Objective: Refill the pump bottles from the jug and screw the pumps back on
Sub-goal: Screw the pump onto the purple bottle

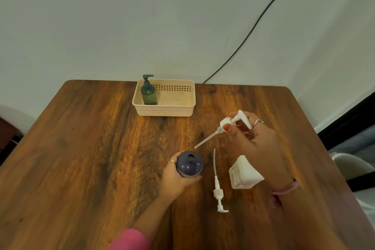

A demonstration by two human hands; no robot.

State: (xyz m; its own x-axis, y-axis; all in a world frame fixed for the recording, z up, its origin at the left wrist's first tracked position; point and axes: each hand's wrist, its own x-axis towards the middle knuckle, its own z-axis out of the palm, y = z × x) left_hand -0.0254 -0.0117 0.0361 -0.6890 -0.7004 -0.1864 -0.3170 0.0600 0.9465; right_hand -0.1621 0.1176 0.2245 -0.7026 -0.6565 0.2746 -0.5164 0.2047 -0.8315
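A dark blue bottle (189, 164) stands upright near the middle of the wooden table (85, 148), its round mouth uncovered. My left hand (176, 178) grips its side. My right hand (252, 144) holds a white pump (229, 123) above the table, right of and beyond the bottle; its dip tube slants down towards the bottle mouth and ends just short of it. A second white pump (218, 193) lies flat on the table right of the bottle. A white bottle (242, 173) sits partly hidden under my right wrist.
A beige plastic basket (178, 110) stands at the back middle of the table, with a green pump bottle (149, 93) in its left end. A black cable (251, 30) runs down the wall behind. A white chair (353, 166) is at the right edge.
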